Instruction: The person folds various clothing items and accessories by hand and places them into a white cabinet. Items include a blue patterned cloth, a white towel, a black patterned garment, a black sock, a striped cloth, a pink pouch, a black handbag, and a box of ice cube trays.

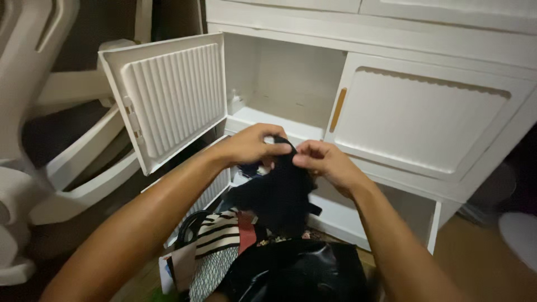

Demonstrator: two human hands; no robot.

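Observation:
Both my hands hold up a dark navy piece of clothing (279, 193) in front of a white cabinet (425, 120). My left hand (251, 145) pinches its top edge from the left, and my right hand (324, 162) pinches the same edge from the right, fingers closed on the fabric. The garment hangs down between my forearms over a pile of things below.
The cabinet's left door (170, 95) stands open on a bare white shelf (268, 117); the right door with a wooden handle (338, 109) is closed. Below lie a shiny black bag (296, 274), striped fabric (218, 237) and a red item. A white chair frame (50, 140) stands at left.

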